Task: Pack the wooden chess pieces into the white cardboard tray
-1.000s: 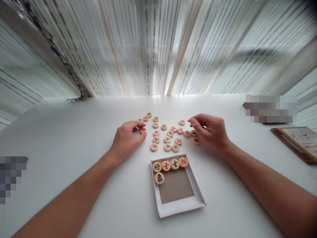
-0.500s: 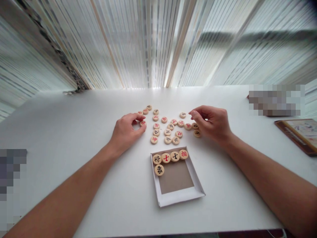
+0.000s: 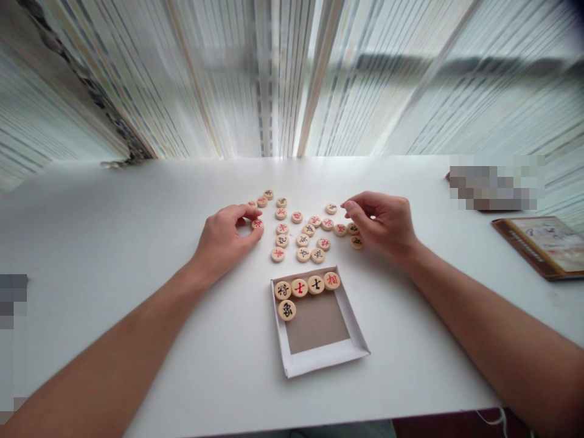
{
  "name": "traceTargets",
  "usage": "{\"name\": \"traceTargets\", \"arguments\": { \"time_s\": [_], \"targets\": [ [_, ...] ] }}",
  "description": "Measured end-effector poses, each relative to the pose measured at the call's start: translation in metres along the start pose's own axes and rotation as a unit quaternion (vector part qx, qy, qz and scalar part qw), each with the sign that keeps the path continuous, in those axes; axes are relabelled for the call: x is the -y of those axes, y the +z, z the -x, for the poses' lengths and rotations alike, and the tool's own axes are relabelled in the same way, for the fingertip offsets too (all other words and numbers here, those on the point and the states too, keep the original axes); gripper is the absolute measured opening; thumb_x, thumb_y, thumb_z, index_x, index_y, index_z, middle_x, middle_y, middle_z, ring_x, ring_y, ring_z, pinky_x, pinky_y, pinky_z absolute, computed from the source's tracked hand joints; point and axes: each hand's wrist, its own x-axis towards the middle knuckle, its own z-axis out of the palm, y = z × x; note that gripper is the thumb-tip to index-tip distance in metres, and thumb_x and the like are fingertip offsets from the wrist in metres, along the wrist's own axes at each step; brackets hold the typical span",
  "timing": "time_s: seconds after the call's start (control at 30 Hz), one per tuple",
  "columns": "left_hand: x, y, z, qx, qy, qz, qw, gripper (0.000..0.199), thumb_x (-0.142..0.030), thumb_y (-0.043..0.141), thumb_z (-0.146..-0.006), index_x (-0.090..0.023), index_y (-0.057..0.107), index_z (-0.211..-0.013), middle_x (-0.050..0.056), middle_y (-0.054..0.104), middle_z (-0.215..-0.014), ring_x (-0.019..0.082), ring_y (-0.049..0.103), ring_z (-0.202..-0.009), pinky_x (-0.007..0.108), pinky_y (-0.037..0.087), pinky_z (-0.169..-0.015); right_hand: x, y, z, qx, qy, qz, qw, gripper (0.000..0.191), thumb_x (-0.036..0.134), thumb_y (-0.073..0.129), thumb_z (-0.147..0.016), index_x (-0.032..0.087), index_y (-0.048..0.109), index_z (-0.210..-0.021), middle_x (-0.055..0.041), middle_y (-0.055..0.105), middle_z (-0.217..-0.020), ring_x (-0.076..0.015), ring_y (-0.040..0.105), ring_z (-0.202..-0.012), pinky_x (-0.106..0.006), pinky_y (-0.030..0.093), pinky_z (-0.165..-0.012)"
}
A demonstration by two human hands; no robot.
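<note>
My left hand (image 3: 228, 238) has thumb and forefinger around a round wooden Chinese chess piece (image 3: 258, 225) with a red character. At the right of the loose pieces, my right hand (image 3: 382, 222) is curled with its fingertips drawn together; nothing shows between them. A black-marked piece (image 3: 331, 208) lies just left of those fingertips, and another black-marked piece (image 3: 356, 243) sits under the hand's near side. In front of me is a shallow white box (image 3: 319, 359). It holds a top row of pieces and one black piece (image 3: 287, 310) below, at the left.
Several loose pieces (image 3: 303, 239), red and black, lie scattered between my hands beyond the box. A brown-edged printed booklet or box (image 3: 542, 246) rests at the right, with a blurred-out item (image 3: 488, 188) behind it. A striped curtain (image 3: 255, 79) hangs along the table's far edge.
The whole view has shifted slightly, so everything appears a little further left. Both hands hold nearly the same poses beside the same pieces; the box's contents are unchanged.
</note>
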Motion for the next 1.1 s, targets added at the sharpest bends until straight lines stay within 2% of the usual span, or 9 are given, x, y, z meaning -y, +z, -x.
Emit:
{"name": "traceTargets", "arguments": {
  "time_s": [0.3,0.7,1.1],
  "targets": [
    [-0.0015,-0.0015,-0.0012,0.002,-0.008,-0.009,1.0,0.028,-0.029,0.075,-0.084,-0.02,0.083,-0.11,0.008,0.084,-0.112,0.024,0.076,-0.088,0.036,0.06,-0.093,-0.0026,0.001,-0.0009,0.001,-0.013,-0.011,1.0,0.024,0.034,0.064,-0.094,0.021,0.079,-0.08,-0.0057,0.076,-0.068,-0.0197,0.066,-0.057,-0.033,0.048,-0.057],
    [0.0012,0.0005,0.0002,0.0,-0.004,0.0,1.0,0.029,-0.031,0.072,-0.086,-0.02,0.083,-0.11,0.007,0.084,-0.11,0.023,0.076,-0.09,0.034,0.06,-0.092,-0.0012,-0.0004,-0.0006,0.001,-0.004,0.0,1.0,0.025,0.037,0.066,-0.094,0.023,0.079,-0.078,-0.0045,0.076,-0.067,-0.0199,0.066,-0.056,-0.033,0.048,-0.057],
    [0.0016,-0.0016,-0.0007,0.014,0.0,0.01,1.0,0.031,-0.036,0.081,-0.081,-0.02,0.082,-0.108,0.008,0.083,-0.105,0.026,0.077,-0.092,0.039,0.061,-0.093,-0.0032,0.0017,-0.0013,0.001,0.003,-0.02,1.0,0.03,0.044,0.068,-0.095,0.022,0.079,-0.079,-0.0049,0.076,-0.067,-0.0205,0.067,-0.057,-0.032,0.05,-0.057]
  ]
}}
